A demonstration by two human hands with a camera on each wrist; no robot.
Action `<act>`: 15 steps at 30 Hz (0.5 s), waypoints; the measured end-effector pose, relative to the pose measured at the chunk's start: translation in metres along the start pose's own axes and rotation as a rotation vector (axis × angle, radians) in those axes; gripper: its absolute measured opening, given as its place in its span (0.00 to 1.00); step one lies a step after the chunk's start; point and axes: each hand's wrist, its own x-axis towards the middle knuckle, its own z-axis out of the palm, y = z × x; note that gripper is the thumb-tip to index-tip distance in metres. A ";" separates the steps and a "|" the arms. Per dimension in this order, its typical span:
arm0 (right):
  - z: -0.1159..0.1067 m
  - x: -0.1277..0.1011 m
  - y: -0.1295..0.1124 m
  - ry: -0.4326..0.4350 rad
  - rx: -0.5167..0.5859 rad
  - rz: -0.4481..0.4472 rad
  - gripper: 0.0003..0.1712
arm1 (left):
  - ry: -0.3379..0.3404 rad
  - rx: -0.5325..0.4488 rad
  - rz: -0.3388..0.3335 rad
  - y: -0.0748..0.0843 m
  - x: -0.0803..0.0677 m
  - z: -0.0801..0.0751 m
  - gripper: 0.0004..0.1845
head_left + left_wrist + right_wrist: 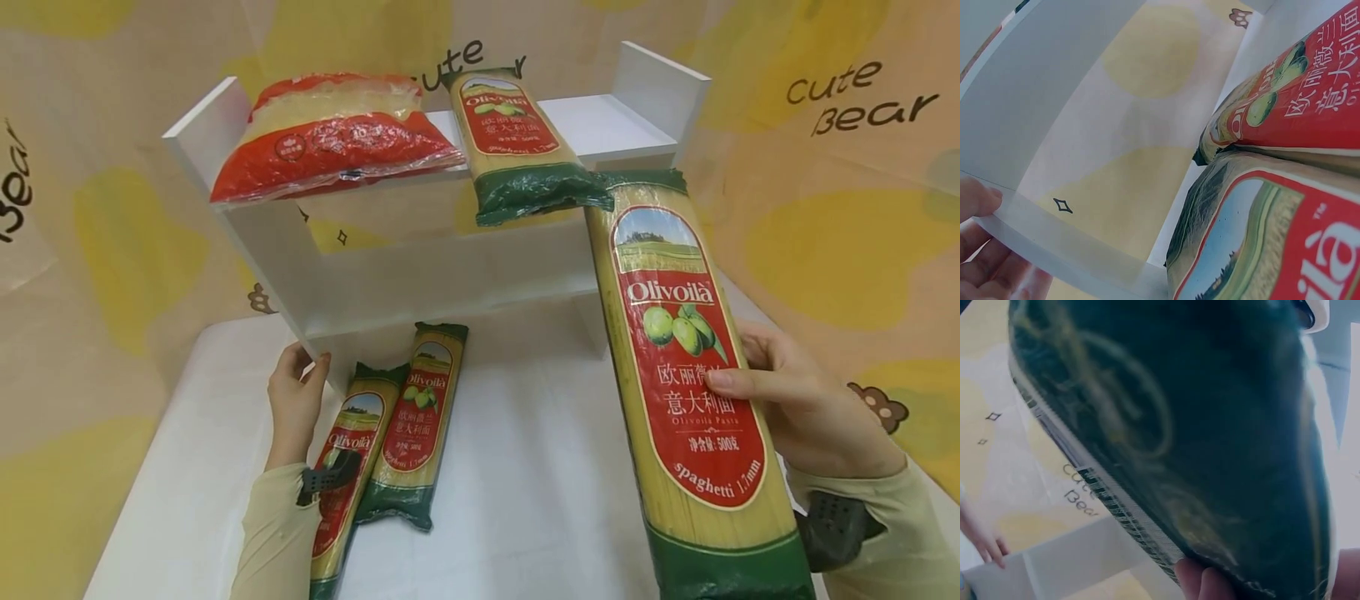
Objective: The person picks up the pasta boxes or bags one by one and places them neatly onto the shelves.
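My right hand (795,392) grips a spaghetti pack (682,358) along its right edge, thumb across the red label. The pack stands nearly upright in front of the shelf's right side, its top overlapping the upper board in the head view. In the right wrist view the green back of the pack fills most of the picture, with fingertips (1200,581) at its lower edge. My left hand (296,396) pinches the lower left edge of the white shelf (450,275), thumb on one side and fingers on the other, as the left wrist view shows.
On the shelf's top board lie a red-and-clear bag (337,137) at left and another spaghetti pack (517,142), its green end jutting over the front edge. Two more spaghetti packs, a nearer one (352,442) and one beside it (416,425), lie on the white table (517,467).
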 end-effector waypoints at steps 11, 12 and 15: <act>0.001 0.008 -0.023 -0.009 0.094 -0.056 0.21 | -0.003 0.034 -0.008 -0.001 0.001 0.000 0.19; 0.000 0.010 -0.026 -0.006 0.084 -0.060 0.21 | -0.004 0.039 -0.008 -0.002 0.001 0.000 0.19; 0.000 0.018 -0.035 -0.009 0.087 -0.047 0.20 | -0.005 0.035 -0.009 0.000 0.000 0.000 0.19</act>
